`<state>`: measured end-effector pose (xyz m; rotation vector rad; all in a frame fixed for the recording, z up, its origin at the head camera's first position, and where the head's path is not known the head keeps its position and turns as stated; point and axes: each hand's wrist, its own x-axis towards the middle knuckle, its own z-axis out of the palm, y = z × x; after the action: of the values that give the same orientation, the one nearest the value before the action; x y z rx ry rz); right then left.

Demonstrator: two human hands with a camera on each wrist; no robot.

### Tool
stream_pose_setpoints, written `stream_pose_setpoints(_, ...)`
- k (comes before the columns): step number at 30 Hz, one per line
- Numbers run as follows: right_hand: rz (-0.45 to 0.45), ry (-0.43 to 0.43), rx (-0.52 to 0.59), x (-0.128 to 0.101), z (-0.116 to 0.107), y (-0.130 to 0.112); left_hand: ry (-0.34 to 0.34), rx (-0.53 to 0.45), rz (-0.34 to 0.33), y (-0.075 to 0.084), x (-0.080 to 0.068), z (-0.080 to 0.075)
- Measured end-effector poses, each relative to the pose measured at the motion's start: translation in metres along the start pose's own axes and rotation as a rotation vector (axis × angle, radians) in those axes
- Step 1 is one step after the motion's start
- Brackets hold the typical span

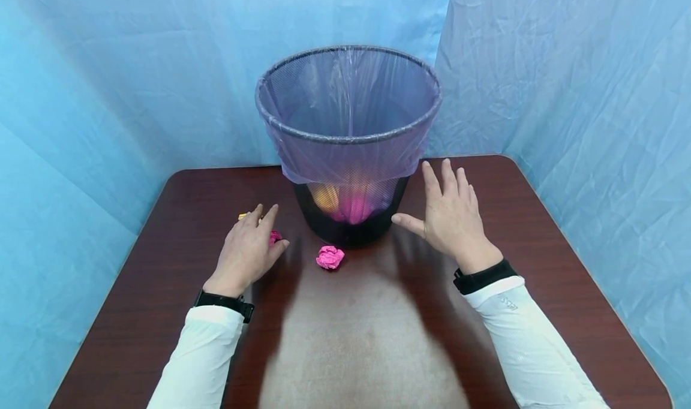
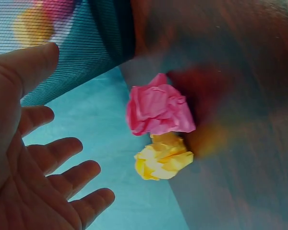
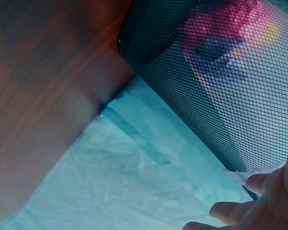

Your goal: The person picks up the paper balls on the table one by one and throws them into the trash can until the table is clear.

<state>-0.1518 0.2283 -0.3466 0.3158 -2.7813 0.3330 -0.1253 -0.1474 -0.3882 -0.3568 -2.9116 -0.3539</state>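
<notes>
A black mesh wastebasket [image 1: 351,229] lined with a clear bag stands at the back middle of the brown table [image 1: 351,337]; pink and yellow paper shows through its mesh [image 3: 221,62]. My left hand [image 1: 248,247] hovers open, palm down, over a pink paper ball [image 2: 158,110] and a yellow paper ball [image 2: 163,160], which lie side by side under its fingers without being gripped. A second pink paper ball [image 1: 330,256] lies alone in front of the basket. My right hand [image 1: 448,217] is spread open just right of the basket, holding nothing.
Blue cloth [image 1: 567,73] hangs as walls behind and on both sides of the table. The table's rounded far corners and side edges are near the cloth. Both arms wear white sleeves with black wrist straps.
</notes>
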Motion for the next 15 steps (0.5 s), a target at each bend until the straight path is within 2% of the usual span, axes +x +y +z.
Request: stream_pose_setpoints(15,0.014,-0.025,0.000,-0.003,0.008,0.002,-0.124,0.028,-0.068,-0.011,-0.004,0.014)
